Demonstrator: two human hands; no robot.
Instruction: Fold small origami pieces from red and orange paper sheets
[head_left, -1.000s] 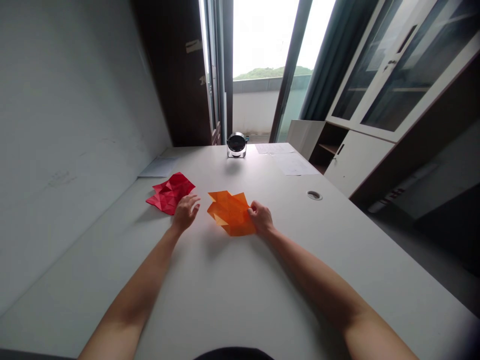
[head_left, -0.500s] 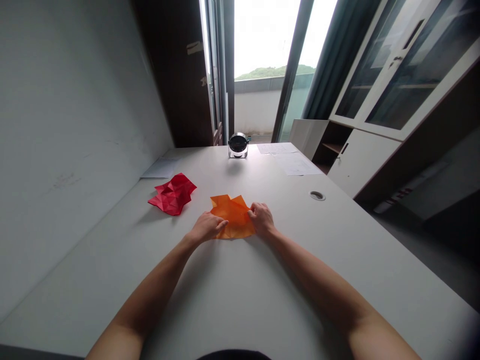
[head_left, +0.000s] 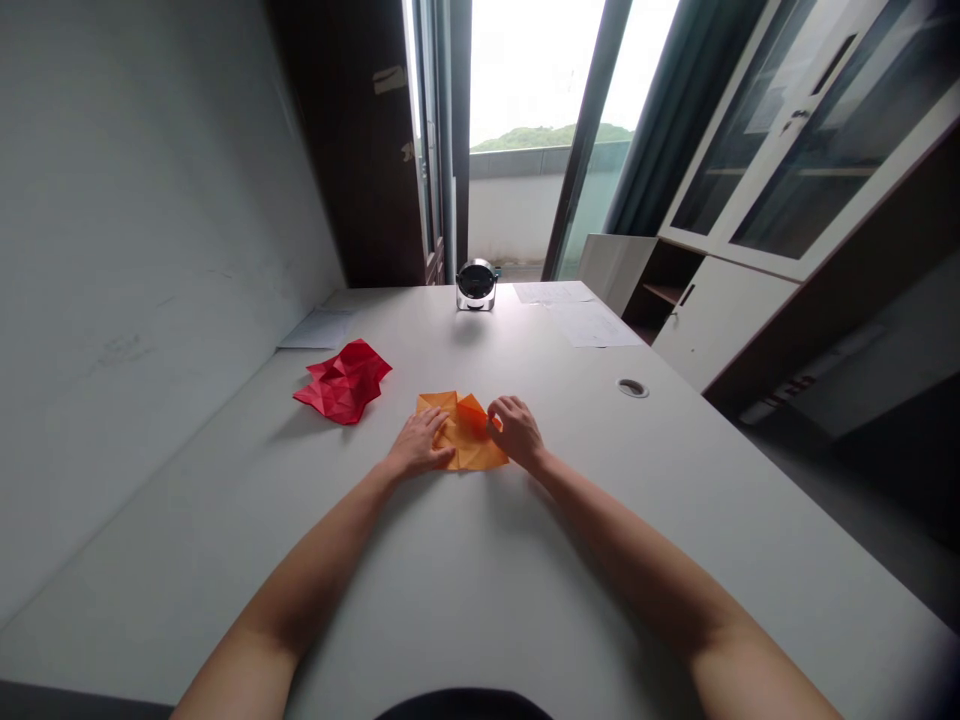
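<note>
A creased orange paper [head_left: 469, 442] lies on the white table [head_left: 480, 600] in front of me. My left hand [head_left: 420, 444] rests on the paper's left side with its fingers stretched flat, pressing it down. On the paper's right side my right hand [head_left: 514, 431] has its fingers curled onto the sheet. A crumpled red paper [head_left: 343, 380] with many fold lines lies to the left, apart from both hands.
A small black and silver round device [head_left: 475, 285] stands at the table's far end. White sheets [head_left: 585, 325] lie at the far right and far left. A round cable hole [head_left: 632, 387] is right of my hands. A wall runs along the left; cabinets stand to the right.
My left hand moved from beside the red paper onto the orange paper's left side. The orange paper now lies folded smaller and flatter under both hands.
</note>
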